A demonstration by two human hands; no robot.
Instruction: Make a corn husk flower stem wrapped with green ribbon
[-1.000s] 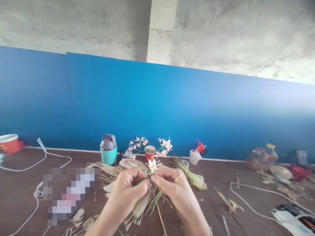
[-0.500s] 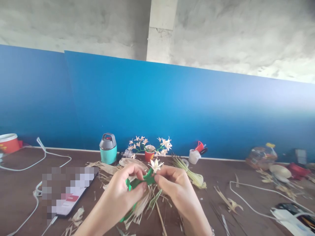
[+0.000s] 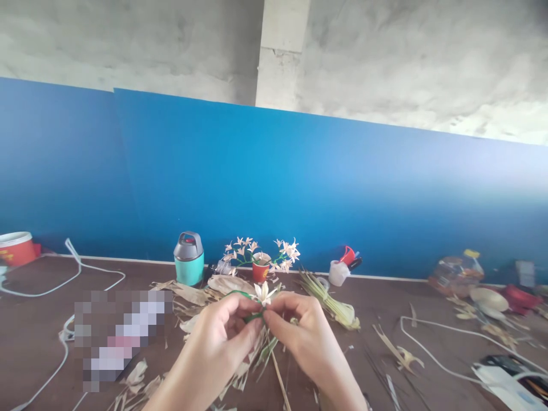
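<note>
A cream artificial flower (image 3: 263, 294) with pointed petals stands up between my hands. My right hand (image 3: 295, 319) pinches at the base of this flower, thumb against fingers. Close beside it, my left hand (image 3: 233, 328) is closed on a strip of green tape (image 3: 254, 317), held against the flower's base. More of the green strip loops out behind the left fingers. The flower's stem is mostly hidden by my fingertips. Dry husk strips (image 3: 244, 371) and a thin straw-coloured stick (image 3: 280, 379) lie beneath my hands.
Behind my hands, a red cup (image 3: 261, 269) holds sprays of similar flowers (image 3: 287, 254). A teal flask (image 3: 189, 265) stands left of it; a bundle of pale green stalks (image 3: 329, 302) and a white cup (image 3: 338, 273) are to the right. A phone-like slab (image 3: 124, 342) and white cable (image 3: 64, 348) lie left.
The flower has shifted slightly left and down. My hands have drawn closer together, and less of the green strip shows between them.
</note>
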